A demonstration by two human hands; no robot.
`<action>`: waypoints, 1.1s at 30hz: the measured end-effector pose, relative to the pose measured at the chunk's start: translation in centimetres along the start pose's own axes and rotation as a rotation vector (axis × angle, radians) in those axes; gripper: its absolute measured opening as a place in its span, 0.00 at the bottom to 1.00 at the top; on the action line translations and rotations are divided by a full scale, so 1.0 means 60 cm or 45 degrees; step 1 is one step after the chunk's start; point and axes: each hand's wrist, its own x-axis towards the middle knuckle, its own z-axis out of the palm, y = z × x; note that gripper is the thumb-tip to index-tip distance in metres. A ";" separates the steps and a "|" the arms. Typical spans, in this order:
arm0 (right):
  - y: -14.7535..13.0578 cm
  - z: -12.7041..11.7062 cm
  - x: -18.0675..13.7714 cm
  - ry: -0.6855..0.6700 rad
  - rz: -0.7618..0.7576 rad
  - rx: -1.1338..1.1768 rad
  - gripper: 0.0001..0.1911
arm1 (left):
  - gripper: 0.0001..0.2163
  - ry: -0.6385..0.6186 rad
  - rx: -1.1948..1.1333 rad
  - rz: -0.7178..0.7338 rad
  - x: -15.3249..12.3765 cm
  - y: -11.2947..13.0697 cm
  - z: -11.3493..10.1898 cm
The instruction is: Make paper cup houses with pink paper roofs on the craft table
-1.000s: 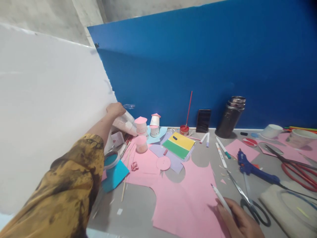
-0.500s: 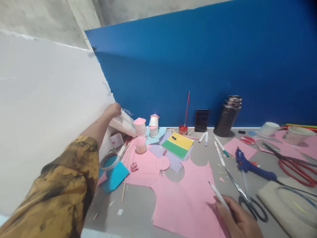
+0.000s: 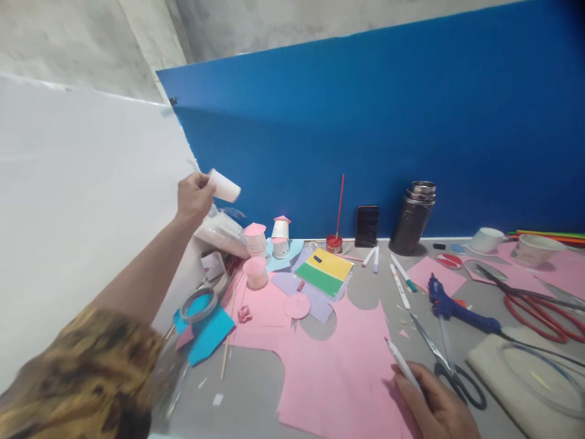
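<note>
My left hand (image 3: 196, 196) is closed on a white paper cup (image 3: 224, 185) by its rim end, raised with the cup's base pointing right. Below it, a plastic sleeve of stacked cups (image 3: 225, 233) leans in the corner. My right hand (image 3: 436, 399) rests at the front, fingers wrapped round a white marker (image 3: 404, 367) with its dark tip pointing up and left. Beneath the marker lies a large cut sheet of pink paper (image 3: 336, 372). Several small cups with pink paper tops, among them a near one (image 3: 256, 273), stand beyond the pink paper.
Small scissors (image 3: 445, 360), a blue glue gun (image 3: 461, 311) and red-handled scissors (image 3: 532, 305) lie on the right. A dark flask (image 3: 414, 219) and a phone (image 3: 367, 225) stand against the blue board. A tape roll (image 3: 199, 305) sits left on blue paper.
My left hand has lifted from the cup sleeve, up and slightly left, and now has a single paper cup in it. My right hand keeps the marker almost in place.
</note>
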 end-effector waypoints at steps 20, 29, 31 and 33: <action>-0.117 0.002 0.025 0.086 -0.566 0.159 0.20 | 0.12 -1.362 -1.382 -1.152 -0.507 0.039 0.180; -0.141 0.030 0.034 0.035 -0.354 0.133 0.20 | 0.31 -1.370 -0.938 -0.422 -0.503 0.051 0.186; -0.135 0.032 0.025 0.031 -0.351 0.130 0.18 | 0.27 -1.213 -0.706 -0.183 -0.512 0.051 0.187; -0.120 0.020 0.016 0.047 -0.349 0.176 0.13 | 0.24 -1.084 -0.536 -0.155 -0.516 0.044 0.178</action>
